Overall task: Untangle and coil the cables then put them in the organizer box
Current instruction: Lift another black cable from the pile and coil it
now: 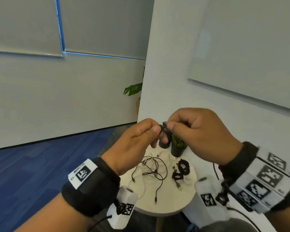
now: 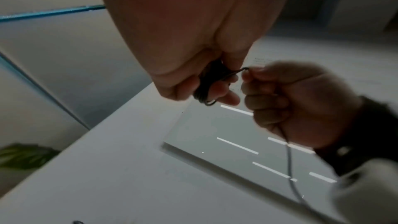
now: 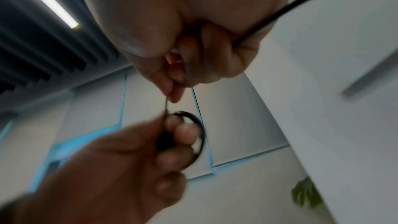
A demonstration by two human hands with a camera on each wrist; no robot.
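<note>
Both hands are raised above the small round table [image 1: 166, 208]. My left hand [image 1: 155, 133] grips a small coil of black cable [image 1: 163, 127] between thumb and fingers. My right hand [image 1: 170, 125] pinches a thin strand of that same cable just beside the coil. In the left wrist view the coil [image 2: 206, 83] sits in the left fingers and the strand runs to the right hand [image 2: 247, 76]. From the right wrist the coil [image 3: 198, 135] shows as a loop round the left fingertips. Tangled black cable [image 1: 155, 171] and white cable [image 1: 147, 166] lie on the table. No organizer box is in view.
Two coiled black cables [image 1: 183, 166] lie at the table's right side. A small potted plant [image 1: 177, 148] and a black cup [image 1: 163, 144] stand at its far edge, against a white wall. Blue carpet lies to the left. Camera leads hang from both wrists.
</note>
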